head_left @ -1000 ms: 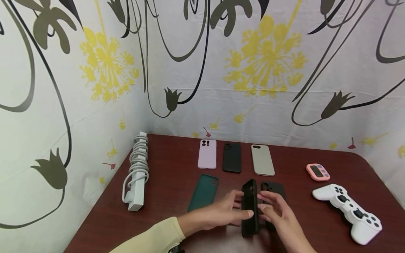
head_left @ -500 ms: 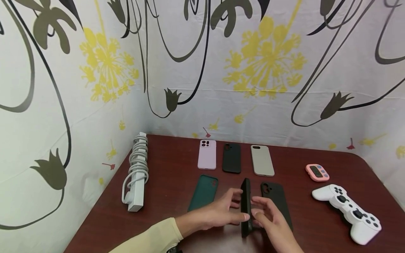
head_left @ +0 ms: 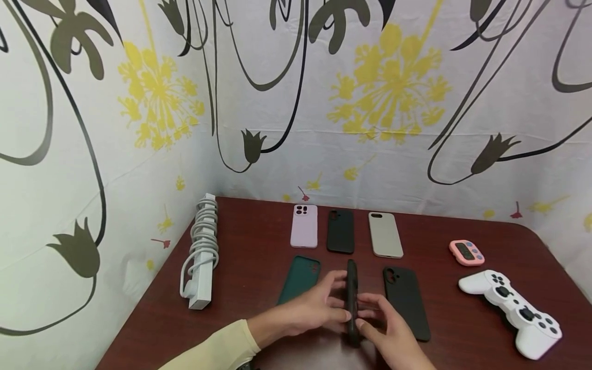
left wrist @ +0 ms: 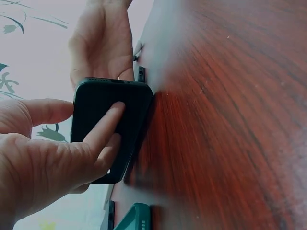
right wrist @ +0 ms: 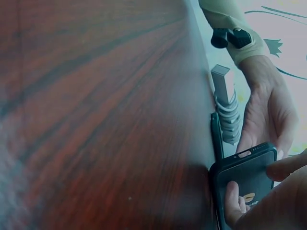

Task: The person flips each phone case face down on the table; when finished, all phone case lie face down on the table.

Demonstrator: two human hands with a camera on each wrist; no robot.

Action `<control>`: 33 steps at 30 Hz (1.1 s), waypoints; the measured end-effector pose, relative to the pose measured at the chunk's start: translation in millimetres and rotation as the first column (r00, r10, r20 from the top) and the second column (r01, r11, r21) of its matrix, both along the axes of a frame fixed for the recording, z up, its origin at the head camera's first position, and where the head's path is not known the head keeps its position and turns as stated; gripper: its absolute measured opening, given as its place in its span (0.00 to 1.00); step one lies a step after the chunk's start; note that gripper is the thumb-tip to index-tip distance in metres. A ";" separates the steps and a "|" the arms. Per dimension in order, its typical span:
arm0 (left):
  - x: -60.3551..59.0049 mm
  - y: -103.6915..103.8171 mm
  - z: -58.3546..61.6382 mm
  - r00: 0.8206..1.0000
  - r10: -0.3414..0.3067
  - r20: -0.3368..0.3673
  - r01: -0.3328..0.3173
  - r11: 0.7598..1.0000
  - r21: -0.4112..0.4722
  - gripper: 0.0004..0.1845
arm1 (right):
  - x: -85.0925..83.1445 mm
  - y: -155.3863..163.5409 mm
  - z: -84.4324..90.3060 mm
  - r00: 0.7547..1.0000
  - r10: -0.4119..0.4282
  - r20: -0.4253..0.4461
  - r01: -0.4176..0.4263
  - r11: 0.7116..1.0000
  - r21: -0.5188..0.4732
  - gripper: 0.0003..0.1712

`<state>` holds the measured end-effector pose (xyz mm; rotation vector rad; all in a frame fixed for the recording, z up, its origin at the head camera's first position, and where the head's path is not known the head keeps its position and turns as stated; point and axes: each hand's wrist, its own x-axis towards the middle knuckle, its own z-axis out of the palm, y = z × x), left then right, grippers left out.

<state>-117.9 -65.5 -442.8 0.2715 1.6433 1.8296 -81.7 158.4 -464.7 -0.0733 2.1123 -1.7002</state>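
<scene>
Phone (head_left: 352, 300), dark, stands on its long edge on the counter (head_left: 259, 246), squeezed between your two hands at the near middle of the surface. Your left hand (head_left: 319, 308) presses its fingers flat along one broad face, thumb on the other side of the top edge in the left wrist view, so it's gripping. Your right hand (head_left: 386, 329) closes on the opposite face; the right wrist view shows a thumb and fingertip on the phone w/ a small logo under them. Held edge-up like this, prob. so both faces stay reachable and it can't tip over.

Just right of your hands lies a black case (head_left: 406, 302), flat, near but not touching the phone as far as I can tell. Just left, a dark green case (head_left: 299, 280), partly behind your left fingers. Both lie v. close to the phone, so they crowd either side if it's laid down.

Further back, a row of three: pink case (head_left: 303, 226), black one (head_left: 340, 230), beige one (head_left: 385, 234), well apart from your hands. Far left, a white power strip (head_left: 201, 257) w/ its cord wrapped round it, along the counter edge. Far right, a white game controller (head_left: 513, 308) and behind it a small pink timer (head_left: 465, 252). Floral sheet (head_left: 370, 103) backs it all.
</scene>
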 end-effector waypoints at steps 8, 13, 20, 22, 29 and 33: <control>-0.9 -7.0 -2.6 0.999 0.043 0.004 -0.043 0.998 0.049 0.54 | -6.2 1.3 -5.8 0.996 0.059 -0.065 -0.056 0.997 0.049 0.38; 0.2 -7.2 -4.4 0.997 0.073 0.021 -0.074 0.996 0.041 0.53 | -9.8 3.4 -8.8 0.995 0.073 -0.066 -0.066 0.993 0.103 0.38; 2.3 -6.3 -6.5 0.993 0.120 0.005 -0.120 0.992 0.029 0.46 | -10.1 1.3 -9.9 0.994 0.076 -0.084 -0.061 0.983 0.173 0.40; 1.8 -7.0 -7.4 0.992 0.122 -0.008 -0.122 0.992 0.026 0.47 | -9.1 0.4 -9.0 0.995 0.066 -0.080 -0.050 0.982 0.184 0.40; 2.2 -10.8 -9.8 0.992 0.123 -0.015 -0.123 0.992 0.011 0.50 | -9.3 -2.7 -9.0 0.996 0.038 -0.081 -0.021 0.978 0.206 0.44; 3.2 -11.2 -10.2 0.992 0.124 -0.026 -0.124 0.992 0.026 0.51 | -12.0 -4.2 -10.3 0.997 -0.018 -0.072 0.030 0.985 0.172 0.51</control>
